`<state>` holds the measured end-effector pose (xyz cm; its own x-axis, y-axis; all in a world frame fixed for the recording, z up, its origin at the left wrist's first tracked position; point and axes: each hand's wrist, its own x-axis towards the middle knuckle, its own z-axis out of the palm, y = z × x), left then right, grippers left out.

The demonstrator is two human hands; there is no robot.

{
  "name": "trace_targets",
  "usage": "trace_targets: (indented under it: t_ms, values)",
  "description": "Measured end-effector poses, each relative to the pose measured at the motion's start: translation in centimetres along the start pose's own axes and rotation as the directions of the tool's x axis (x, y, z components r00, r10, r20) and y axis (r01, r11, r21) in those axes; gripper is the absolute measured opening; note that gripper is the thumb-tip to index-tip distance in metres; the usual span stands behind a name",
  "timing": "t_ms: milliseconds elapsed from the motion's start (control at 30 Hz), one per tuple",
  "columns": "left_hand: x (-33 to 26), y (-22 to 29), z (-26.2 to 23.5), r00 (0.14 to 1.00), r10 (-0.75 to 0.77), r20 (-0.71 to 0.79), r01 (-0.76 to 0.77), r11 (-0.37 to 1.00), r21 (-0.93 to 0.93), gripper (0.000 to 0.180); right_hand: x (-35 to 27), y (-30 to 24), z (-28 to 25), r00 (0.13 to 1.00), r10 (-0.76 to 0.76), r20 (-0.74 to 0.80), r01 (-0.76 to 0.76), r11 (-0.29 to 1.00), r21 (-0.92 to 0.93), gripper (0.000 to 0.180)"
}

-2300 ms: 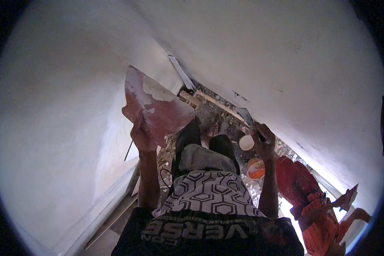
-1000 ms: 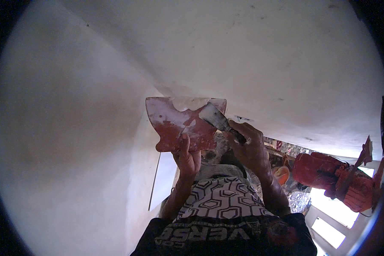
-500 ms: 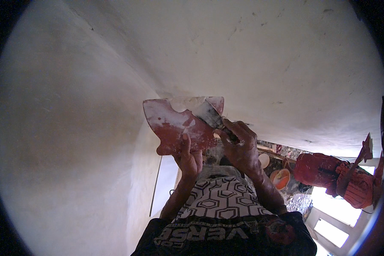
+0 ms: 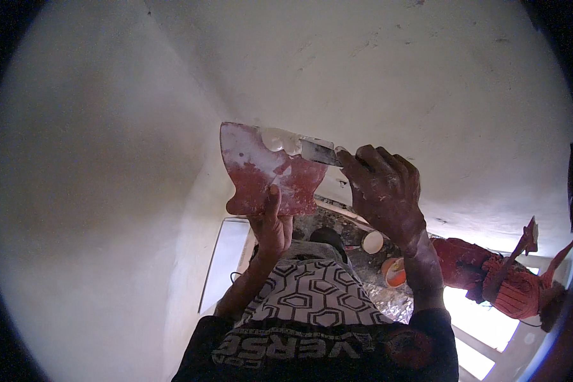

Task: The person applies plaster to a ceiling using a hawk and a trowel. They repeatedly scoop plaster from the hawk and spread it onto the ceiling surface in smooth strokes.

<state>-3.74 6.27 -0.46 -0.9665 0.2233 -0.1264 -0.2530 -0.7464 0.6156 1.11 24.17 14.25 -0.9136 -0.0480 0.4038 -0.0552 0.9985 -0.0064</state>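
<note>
My left hand (image 4: 272,232) is closed on the lower edge of a red, notched putty board (image 4: 251,181), thumb on its face. White smears coat the upper part of the board, and a lump of pale putty (image 4: 277,139) sits at its top edge. My right hand (image 4: 388,188) grips a putty knife by its handle, mostly hidden by the fingers. Its wide metal blade (image 4: 318,151) lies nearly level across the board's upper right, beside the putty, with some pale material along its upper edge.
Pale plastered walls (image 4: 363,76) meet in a corner ahead. To the lower right a person in red clothing (image 4: 514,286) stands near a bright opening (image 4: 481,318). Below are an orange bucket (image 4: 395,274) and a round whitish container (image 4: 372,242). A white panel (image 4: 224,264) leans at the left wall.
The board has risen a little in view. My right hand has moved right and up, and the knife blade has swung from steeply slanted to nearly level at the board's right side.
</note>
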Motion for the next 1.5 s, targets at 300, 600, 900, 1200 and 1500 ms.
trace_targets:
  t_ms: [300, 600, 900, 1200, 1500]
  values:
    - [-0.2, -0.5, 0.0, 0.999, 0.021, 0.046, -0.020, 1.000, -0.017, 0.048, 2.4, -0.5, -0.2, 0.957, -0.247, 0.154, 0.259, 0.964, -0.063, 0.027]
    - [0.4, -0.6, -0.6, 0.999, 0.006, 0.053, -0.008, 0.999, 0.040, 0.042, 3.6, -2.0, 0.6, 0.867, -0.370, 0.334, 0.436, 0.888, -0.148, 0.028]
    - [2.0, -0.2, -1.2, 0.991, -0.129, 0.021, 0.127, 0.989, 0.075, 0.059, 5.8, 3.8, 3.4, 0.819, -0.287, 0.497, 0.091, 0.920, 0.381, 0.026]
    - [3.2, 0.9, -2.0, 0.951, -0.267, 0.157, 0.291, 0.943, -0.159, 0.069, 1.3, 4.6, 5.7, 0.939, 0.033, 0.342, -0.321, 0.440, 0.839, 0.033]
    - [3.2, 1.7, 0.8, 0.941, -0.136, 0.310, 0.182, 0.976, -0.123, 0.072, -2.0, 5.6, -1.5, 0.908, 0.239, 0.343, -0.363, 0.045, 0.931, 0.027]
